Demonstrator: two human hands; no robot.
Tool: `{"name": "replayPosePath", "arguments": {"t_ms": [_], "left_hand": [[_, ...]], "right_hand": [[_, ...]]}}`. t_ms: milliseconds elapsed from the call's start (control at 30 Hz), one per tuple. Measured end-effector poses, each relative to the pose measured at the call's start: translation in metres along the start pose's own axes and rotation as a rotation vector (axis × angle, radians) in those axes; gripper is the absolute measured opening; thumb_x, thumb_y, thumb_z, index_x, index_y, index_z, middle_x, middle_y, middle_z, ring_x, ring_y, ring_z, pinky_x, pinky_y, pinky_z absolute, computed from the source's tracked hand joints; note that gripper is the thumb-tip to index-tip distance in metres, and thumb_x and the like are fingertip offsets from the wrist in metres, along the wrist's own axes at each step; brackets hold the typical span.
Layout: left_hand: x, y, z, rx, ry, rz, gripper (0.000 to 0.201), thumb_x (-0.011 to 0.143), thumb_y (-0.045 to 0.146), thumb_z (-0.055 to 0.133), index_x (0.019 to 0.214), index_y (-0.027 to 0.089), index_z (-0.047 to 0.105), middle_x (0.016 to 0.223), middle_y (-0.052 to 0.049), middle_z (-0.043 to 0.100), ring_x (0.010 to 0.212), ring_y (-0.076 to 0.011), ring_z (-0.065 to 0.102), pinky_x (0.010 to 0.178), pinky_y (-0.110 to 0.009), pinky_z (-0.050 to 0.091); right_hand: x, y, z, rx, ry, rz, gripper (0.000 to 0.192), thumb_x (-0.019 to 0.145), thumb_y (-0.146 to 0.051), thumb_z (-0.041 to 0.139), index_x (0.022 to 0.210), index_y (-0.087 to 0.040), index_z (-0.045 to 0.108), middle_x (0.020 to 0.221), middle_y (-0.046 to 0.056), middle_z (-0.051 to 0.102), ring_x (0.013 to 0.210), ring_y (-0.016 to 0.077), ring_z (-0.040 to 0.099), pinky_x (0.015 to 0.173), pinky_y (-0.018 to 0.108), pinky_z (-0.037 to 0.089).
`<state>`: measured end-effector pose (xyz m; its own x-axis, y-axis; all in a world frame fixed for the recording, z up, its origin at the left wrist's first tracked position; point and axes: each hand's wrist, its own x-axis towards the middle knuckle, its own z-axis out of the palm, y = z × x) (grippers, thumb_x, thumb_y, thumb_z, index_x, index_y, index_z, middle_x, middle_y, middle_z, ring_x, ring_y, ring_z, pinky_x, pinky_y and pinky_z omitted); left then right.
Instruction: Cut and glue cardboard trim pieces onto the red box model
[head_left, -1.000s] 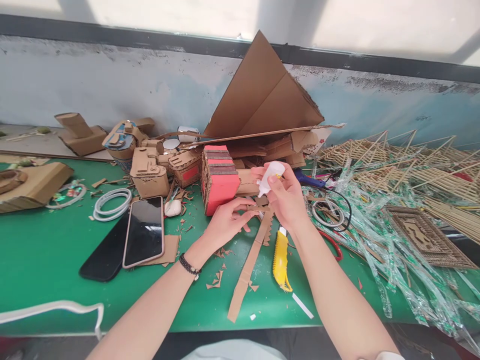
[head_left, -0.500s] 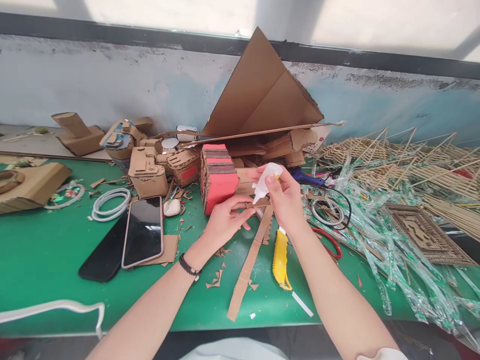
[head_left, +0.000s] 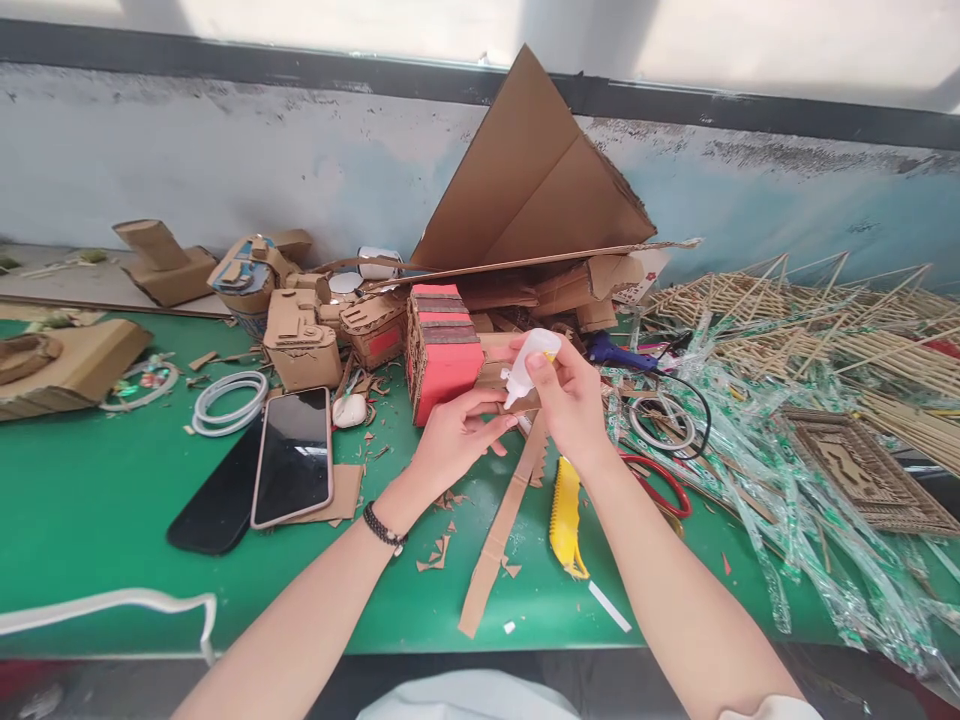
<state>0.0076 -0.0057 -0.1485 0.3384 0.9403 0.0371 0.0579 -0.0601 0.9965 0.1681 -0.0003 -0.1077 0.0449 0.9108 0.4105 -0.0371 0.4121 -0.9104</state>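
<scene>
Right hand [head_left: 574, 400] wraps a small white squeeze bottle [head_left: 529, 362], tilted, nozzle pointing down toward 7 o'clock, long axis running 1 to 7. Left hand [head_left: 454, 440] sits just at 8 o'clock of the nozzle, fingers pinched on a small cardboard piece [head_left: 517, 403] that lies directly under the tip; piece mostly hidden by fingers, shape unclear. So bottle is above and at 1 o'clock of the left pinch, nozzle near the piece, contact cannot be told. Both hands closed on their things, none free; the left is nearer the piece, the right nearer the bottle. Bottle is smooth soft plastic, rounded body, tapered tip. A long cardboard strip [head_left: 499, 535] with a sawtooth edge runs from under the hands toward 7 o'clock on the green mat [head_left: 97, 500], flat, matte brown. Yellow cutter [head_left: 564, 505] lies just at 5 o'clock of the right wrist, long axis near 12 to 6, ridged plastic. Red box [head_left: 442, 350] with brown stripes stands at 11 o'clock of the left hand, blocky, just beside it. Phone [head_left: 294, 457] face up, glossy, at 9 o'clock, well apart. White cable [head_left: 229, 398] coiled beyond it. Big cardboard sheet [head_left: 529, 175] leans on the wall at 12. Bamboo sticks [head_left: 825, 330] and crinkly clear wrappers [head_left: 757, 470] fill 3 o'clock. Small cardboard scraps [head_left: 435, 555] are strewn near the left wrist.
</scene>
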Motion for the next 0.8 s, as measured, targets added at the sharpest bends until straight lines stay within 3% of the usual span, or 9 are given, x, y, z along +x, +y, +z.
{"name": "replayPosePath", "arguments": {"t_ms": [533, 800], "left_hand": [[0.0010, 0.0002, -0.0003, -0.047, -0.025, 0.012, 0.041, 0.085, 0.048, 0.083, 0.112, 0.019, 0.071, 0.112, -0.007, 0.084, 0.059, -0.0157, 0.076, 0.053, -0.026, 0.057], [0.0000, -0.0002, 0.0002, -0.045, -0.021, 0.011, 0.044, 0.084, 0.050, 0.084, 0.112, 0.019, 0.071, 0.112, -0.007, 0.084, 0.059, -0.0160, 0.076, 0.051, -0.025, 0.058]], "right_hand": [[-0.0018, 0.0018, -0.0005, -0.021, 0.005, 0.022, 0.037, 0.095, -0.066, 0.070, 0.105, -0.031, 0.077, 0.105, 0.004, 0.084, 0.088, 0.0257, 0.076, 0.074, 0.039, 0.059], [-0.0031, 0.0001, 0.0016, -0.029, 0.037, 0.004, 0.035, 0.096, -0.063, 0.070, 0.106, -0.030, 0.077, 0.104, 0.004, 0.084, 0.088, 0.0249, 0.076, 0.070, 0.037, 0.059]]}}
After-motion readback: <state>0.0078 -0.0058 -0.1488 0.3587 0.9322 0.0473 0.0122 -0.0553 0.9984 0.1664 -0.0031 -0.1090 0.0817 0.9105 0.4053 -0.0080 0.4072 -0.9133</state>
